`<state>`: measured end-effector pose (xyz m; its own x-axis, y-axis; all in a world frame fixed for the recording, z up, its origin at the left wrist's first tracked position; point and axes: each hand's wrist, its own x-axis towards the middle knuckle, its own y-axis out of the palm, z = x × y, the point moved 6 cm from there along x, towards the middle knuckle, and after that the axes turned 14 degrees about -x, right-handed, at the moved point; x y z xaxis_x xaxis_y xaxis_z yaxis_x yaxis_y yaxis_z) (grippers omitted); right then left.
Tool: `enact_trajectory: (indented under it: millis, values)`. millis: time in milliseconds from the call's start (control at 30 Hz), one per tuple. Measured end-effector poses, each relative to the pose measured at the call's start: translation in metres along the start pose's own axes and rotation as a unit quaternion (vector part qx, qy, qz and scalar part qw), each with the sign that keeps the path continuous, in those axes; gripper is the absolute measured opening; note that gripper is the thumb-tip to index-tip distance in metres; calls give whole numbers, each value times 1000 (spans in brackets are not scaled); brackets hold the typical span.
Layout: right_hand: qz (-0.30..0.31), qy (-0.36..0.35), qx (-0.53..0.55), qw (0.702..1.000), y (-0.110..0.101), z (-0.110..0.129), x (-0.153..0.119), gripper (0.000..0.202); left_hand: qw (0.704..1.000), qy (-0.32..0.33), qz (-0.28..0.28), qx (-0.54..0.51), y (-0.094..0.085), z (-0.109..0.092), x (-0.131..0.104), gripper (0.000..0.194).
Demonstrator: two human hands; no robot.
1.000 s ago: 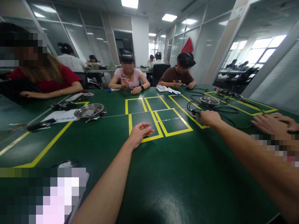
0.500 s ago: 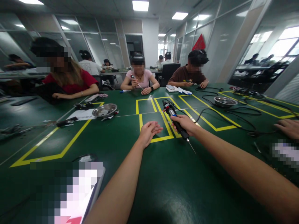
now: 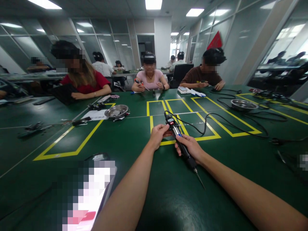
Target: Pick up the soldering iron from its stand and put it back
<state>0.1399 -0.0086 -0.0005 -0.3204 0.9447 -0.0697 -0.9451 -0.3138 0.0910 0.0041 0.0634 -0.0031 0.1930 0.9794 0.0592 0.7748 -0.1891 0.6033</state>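
Green table [image 3: 72,199] is spreading out under both arms. Right hand [image 3: 191,148] is gripping the electric screwdriver [image 3: 179,141] mid-body, bit tilting toward the person, while the left hand [image 3: 159,133] is pinching its upper end, steadying it against the cable [image 3: 216,119].

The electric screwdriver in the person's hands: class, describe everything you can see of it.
The electric screwdriver is a slim, dark tool with a red mark near its upper end and a thin metal bit pointing down toward the wearer. It is held tilted above the green table. The right hand wraps its lower body; the left hand touches its upper part. A black cable runs from its top across the table.
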Motion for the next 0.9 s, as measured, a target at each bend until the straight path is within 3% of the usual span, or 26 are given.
enact_trajectory:
  millis: [267,633,900]
  values:
    - [-3,-11,5,1000,0,5,-2,33,998,-1,-24,-57,-1,-2,1,22]
    - [-12,-22,23,999,-3,1,-2,32,998,-8,3,-55,2,0,0,25]
    - [-20,-27,26,999,-4,2,-3,32,993,-25,28,-115,3,2,-1,25]
